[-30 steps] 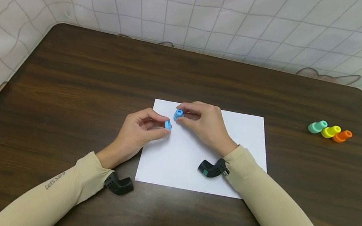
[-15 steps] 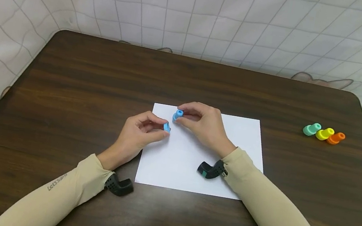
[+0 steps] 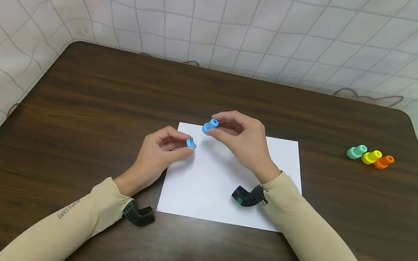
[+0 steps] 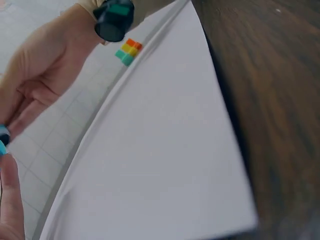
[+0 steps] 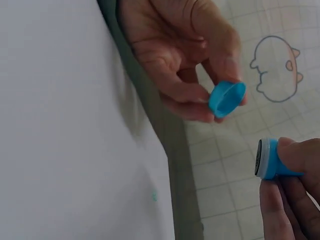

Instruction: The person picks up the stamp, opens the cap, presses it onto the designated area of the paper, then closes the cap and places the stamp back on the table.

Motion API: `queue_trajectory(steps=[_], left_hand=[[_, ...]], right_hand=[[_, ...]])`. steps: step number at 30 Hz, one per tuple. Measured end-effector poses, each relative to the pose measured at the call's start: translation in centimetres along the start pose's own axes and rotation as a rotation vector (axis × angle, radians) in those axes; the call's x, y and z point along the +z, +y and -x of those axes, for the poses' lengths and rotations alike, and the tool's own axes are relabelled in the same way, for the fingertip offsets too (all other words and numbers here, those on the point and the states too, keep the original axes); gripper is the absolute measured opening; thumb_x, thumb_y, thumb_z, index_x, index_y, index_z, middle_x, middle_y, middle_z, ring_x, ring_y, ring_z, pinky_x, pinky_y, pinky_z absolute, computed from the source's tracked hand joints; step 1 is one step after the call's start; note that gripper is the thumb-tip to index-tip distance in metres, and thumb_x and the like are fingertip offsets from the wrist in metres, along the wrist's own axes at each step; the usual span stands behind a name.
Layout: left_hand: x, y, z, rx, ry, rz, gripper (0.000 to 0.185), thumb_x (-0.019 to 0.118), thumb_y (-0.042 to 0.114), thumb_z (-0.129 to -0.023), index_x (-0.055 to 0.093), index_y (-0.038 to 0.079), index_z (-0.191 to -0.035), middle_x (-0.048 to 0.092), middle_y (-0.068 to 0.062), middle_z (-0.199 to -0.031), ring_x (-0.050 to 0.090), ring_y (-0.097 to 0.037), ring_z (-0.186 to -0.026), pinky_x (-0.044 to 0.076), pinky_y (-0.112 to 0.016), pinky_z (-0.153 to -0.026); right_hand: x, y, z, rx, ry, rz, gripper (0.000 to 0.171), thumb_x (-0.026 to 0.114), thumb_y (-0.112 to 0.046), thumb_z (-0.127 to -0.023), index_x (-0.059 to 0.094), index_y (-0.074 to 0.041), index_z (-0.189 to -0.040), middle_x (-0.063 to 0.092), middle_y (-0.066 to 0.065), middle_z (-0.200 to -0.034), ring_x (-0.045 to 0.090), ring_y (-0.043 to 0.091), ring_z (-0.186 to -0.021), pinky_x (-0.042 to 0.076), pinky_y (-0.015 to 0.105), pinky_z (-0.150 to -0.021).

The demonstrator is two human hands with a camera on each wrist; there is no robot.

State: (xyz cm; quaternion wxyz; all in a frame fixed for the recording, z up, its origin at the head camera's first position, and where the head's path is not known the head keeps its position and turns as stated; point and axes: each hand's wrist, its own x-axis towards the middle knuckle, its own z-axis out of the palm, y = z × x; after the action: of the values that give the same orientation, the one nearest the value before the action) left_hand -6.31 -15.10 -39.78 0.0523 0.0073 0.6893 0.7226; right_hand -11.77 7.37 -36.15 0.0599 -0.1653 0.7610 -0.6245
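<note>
My left hand (image 3: 160, 150) pinches a small blue cap (image 3: 190, 143) at the left edge of a white sheet of paper (image 3: 223, 196). In the right wrist view the cap (image 5: 227, 97) shows its hollow side between the left fingers. My right hand (image 3: 242, 138) pinches a blue stamp body (image 3: 210, 126) a little above the paper's far edge. Its dark round face (image 5: 265, 159) points toward the cap. The two blue pieces are apart.
The paper lies in the middle of a dark wooden table (image 3: 75, 95). At the right stand three small stamps in a row: teal (image 3: 355, 151), yellow (image 3: 371, 156) and orange (image 3: 383, 161). A tiled cloth (image 3: 226, 19) hangs behind the table.
My right hand has lifted the blue stamp body up and slightly right, away from the cap. The left hand has stayed almost in place. The head camera has tilted a little.
</note>
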Motion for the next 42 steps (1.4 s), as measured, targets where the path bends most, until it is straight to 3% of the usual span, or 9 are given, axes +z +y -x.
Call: queue_trajectory(steps=[5, 13, 32, 42], left_hand=[[0.4, 0.4, -0.3, 0.034, -0.009, 0.058, 0.029, 0.08, -0.004, -0.085, 0.071, 0.003, -0.111, 0.071, 0.0, -0.109, 0.074, -0.012, -0.097, 0.064, -0.027, -0.091], [0.9, 1.4, -0.8, 0.106, -0.054, 0.096, 0.028, 0.078, -0.002, -0.087, 0.07, 0.009, -0.111, 0.066, -0.004, -0.115, 0.075, -0.014, -0.102, 0.064, -0.03, -0.092], [1.2, 2.5, -0.9, 0.188, -0.102, 0.112, 0.03, 0.079, -0.006, -0.085, 0.072, 0.013, -0.108, 0.069, -0.002, -0.114, 0.075, -0.013, -0.103, 0.064, -0.029, -0.093], [0.9, 2.1, -0.6, 0.181, -0.065, 0.14, 0.03, 0.077, -0.009, -0.085, 0.073, 0.012, -0.107, 0.067, -0.004, -0.112, 0.076, -0.013, -0.1, 0.064, -0.028, -0.093]], right_hand=[[0.2, -0.9, 0.6, 0.047, -0.008, -0.106, 0.032, 0.084, -0.015, -0.087, 0.074, -0.008, -0.117, 0.075, 0.005, -0.112, 0.076, 0.015, -0.097, 0.065, 0.03, -0.09], [0.7, -1.6, 1.6, 0.078, 0.018, -0.223, 0.031, 0.083, -0.01, -0.086, 0.073, -0.008, -0.115, 0.075, 0.001, -0.109, 0.076, 0.015, -0.096, 0.064, 0.03, -0.09], [1.0, -2.0, 2.2, 0.04, -0.01, -0.283, 0.029, 0.081, -0.007, -0.088, 0.072, -0.006, -0.115, 0.073, 0.0, -0.11, 0.075, 0.015, -0.097, 0.064, 0.029, -0.089], [1.8, -1.7, 2.2, 0.046, -0.001, -0.273, 0.03, 0.081, -0.007, -0.088, 0.072, -0.005, -0.116, 0.073, 0.001, -0.115, 0.075, 0.017, -0.104, 0.064, 0.029, -0.091]])
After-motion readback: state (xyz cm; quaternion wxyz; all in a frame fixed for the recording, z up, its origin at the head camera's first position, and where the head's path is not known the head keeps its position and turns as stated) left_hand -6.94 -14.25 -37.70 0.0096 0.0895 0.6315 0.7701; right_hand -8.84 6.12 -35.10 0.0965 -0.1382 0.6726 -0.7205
